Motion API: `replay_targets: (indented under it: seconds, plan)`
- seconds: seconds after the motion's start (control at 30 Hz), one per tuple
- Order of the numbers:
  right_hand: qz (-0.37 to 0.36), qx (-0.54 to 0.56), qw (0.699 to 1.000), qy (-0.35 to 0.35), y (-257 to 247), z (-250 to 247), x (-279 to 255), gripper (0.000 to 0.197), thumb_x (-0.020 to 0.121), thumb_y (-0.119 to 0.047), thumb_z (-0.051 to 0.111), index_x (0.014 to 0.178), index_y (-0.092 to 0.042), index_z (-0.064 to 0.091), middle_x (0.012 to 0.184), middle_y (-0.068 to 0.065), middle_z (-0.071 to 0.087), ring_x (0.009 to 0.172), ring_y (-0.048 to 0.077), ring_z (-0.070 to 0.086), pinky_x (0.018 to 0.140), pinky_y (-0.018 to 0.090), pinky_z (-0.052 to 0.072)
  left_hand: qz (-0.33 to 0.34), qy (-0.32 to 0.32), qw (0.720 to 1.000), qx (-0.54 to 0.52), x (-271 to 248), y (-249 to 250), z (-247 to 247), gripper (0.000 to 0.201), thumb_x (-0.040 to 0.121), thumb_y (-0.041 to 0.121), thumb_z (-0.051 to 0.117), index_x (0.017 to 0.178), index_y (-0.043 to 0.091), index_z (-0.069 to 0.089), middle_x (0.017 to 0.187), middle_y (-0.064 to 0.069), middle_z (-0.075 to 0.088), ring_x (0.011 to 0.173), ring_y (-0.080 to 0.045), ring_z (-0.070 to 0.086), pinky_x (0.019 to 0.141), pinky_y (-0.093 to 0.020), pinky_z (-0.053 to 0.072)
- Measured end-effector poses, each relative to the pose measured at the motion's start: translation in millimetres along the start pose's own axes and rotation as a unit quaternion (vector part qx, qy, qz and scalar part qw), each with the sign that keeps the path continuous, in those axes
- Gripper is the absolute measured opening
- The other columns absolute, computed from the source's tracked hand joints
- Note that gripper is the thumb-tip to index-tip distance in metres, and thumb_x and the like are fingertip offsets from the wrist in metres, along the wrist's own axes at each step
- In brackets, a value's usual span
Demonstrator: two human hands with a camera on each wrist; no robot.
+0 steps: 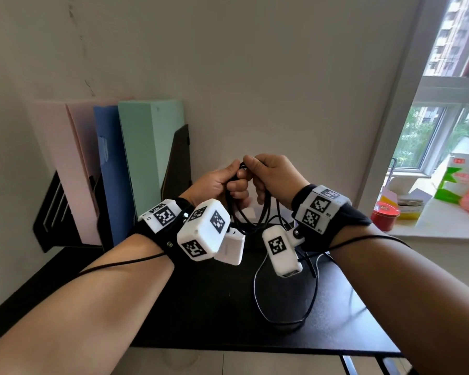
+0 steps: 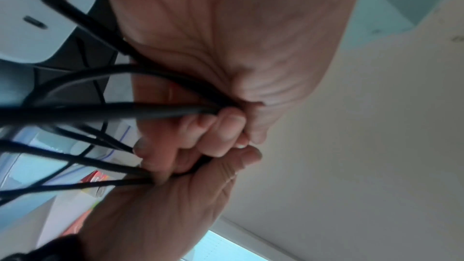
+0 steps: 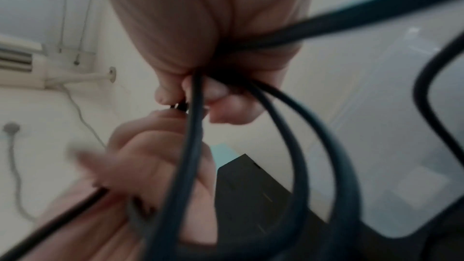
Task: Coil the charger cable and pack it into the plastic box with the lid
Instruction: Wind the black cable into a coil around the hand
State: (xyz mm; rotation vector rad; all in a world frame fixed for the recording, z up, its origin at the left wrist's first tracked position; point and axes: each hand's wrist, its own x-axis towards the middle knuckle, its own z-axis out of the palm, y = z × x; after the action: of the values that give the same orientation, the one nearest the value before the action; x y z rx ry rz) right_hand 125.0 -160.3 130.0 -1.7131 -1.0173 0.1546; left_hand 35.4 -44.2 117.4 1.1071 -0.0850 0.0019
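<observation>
Both hands are raised above the black table [image 1: 201,307] and meet at the top of a bundle of black charger cable [image 1: 257,215] loops. My left hand [image 1: 222,185] grips the loops in its curled fingers [image 2: 226,132]. Right beside it, my right hand [image 1: 268,174] pinches the cable [image 3: 193,146] at the same spot, and the loops hang down below it. The white charger brick [image 1: 229,249] dangles under my left wrist, with its port showing [image 2: 37,17]. A slack stretch of cable [image 1: 282,319] lies on the table. A translucent plastic box [image 3: 401,146] shows blurred behind the loops.
Pink, blue and green folders [image 1: 146,147] stand in a black holder at the back left against the wall. On the window sill at the right are a red tin [image 1: 385,219] and a green and white bag [image 1: 460,180]. Thin black wires run along both forearms.
</observation>
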Motion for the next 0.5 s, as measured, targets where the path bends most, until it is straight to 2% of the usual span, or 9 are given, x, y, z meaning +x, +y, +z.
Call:
replay_targets:
  seconds: [0.07,0.1,0.17,0.23,0.3,0.37,0.43,0.5]
  plan:
    - [0.034,0.084,0.996,-0.014,0.4,3.1,0.3,0.033,0.096,-0.035,0.047,0.077,-0.009,0.055,0.037,-0.006,0.037,0.031,0.011,0.036,0.036,0.021,0.037,0.004,0.007,1.000,-0.017,0.3,0.0,0.8,0.038,0.099,0.036,0.027,0.070,0.017,0.042,0.039,0.009,0.037,0.033,-0.003,0.038,0.055,-0.023,0.056]
    - [0.055,0.124,0.990,-0.026,0.0,3.8,0.3,0.033,0.096,-0.036,0.046,0.078,-0.009,0.054,0.038,-0.006,0.034,0.031,0.010,0.032,0.035,0.020,0.035,0.001,0.007,1.000,-0.020,0.3,-0.1,0.2,0.038,0.099,0.035,0.027,0.070,0.017,0.043,0.040,0.009,0.037,0.031,-0.002,0.037,0.052,-0.021,0.055]
    - [0.087,0.179,0.979,-0.045,-1.4,3.7,-0.8,0.032,0.096,-0.038,0.046,0.079,-0.011,0.052,0.041,-0.007,0.030,0.034,0.009,0.027,0.036,0.019,0.032,-0.008,0.000,1.000,-0.026,0.0,-0.4,-1.7,0.041,0.099,0.034,0.028,0.069,0.016,0.049,0.041,0.009,0.035,0.029,-0.001,0.033,0.038,-0.014,0.041]
    - [0.100,0.217,0.969,-0.057,-1.0,0.8,-3.1,0.028,0.095,-0.038,0.047,0.082,-0.013,0.050,0.045,-0.006,0.031,0.039,0.010,0.028,0.039,0.020,0.034,0.000,0.003,1.000,-0.022,0.8,-1.4,-4.4,0.045,0.098,0.034,0.029,0.065,0.017,0.054,0.041,0.009,0.034,0.030,-0.001,0.030,0.031,-0.011,0.028]
    - [0.098,0.233,0.965,-0.071,3.3,-1.8,-7.2,0.019,0.094,-0.032,0.051,0.092,-0.013,0.050,0.051,-0.003,0.040,0.045,0.012,0.038,0.047,0.024,0.044,0.022,0.017,1.000,-0.005,1.7,-0.1,-6.3,0.041,0.099,0.036,0.027,0.068,0.017,0.047,0.039,0.009,0.032,0.029,-0.001,0.023,0.030,-0.011,0.022]
    - [0.094,0.210,0.968,-0.095,12.9,-3.3,-12.9,0.013,0.091,-0.021,0.057,0.101,-0.014,0.052,0.066,0.003,0.054,0.057,0.016,0.054,0.061,0.030,0.052,0.046,0.036,0.998,-0.011,2.7,4.7,-8.7,0.040,0.099,0.038,0.024,0.069,0.017,0.039,0.037,0.009,0.027,0.034,-0.005,0.010,0.029,-0.011,0.019]
    - [0.104,0.183,0.968,-0.138,27.0,-5.5,-19.8,0.022,0.084,-0.010,0.063,0.104,-0.016,0.054,0.079,0.005,0.063,0.068,0.016,0.062,0.070,0.031,0.054,0.071,0.063,0.995,-0.025,4.3,11.3,-12.5,0.040,0.099,0.038,0.022,0.068,0.017,0.036,0.036,0.008,0.021,0.041,-0.008,0.004,0.028,-0.011,0.017]
    - [0.120,0.123,0.966,-0.191,40.0,-6.5,-26.4,0.030,0.079,-0.002,0.067,0.103,-0.016,0.056,0.083,0.006,0.066,0.069,0.017,0.065,0.073,0.030,0.055,0.100,0.098,0.989,-0.048,4.5,18.5,-17.6,0.040,0.100,0.037,0.022,0.066,0.017,0.034,0.032,0.007,0.025,0.041,-0.008,0.004,0.027,-0.011,0.017]
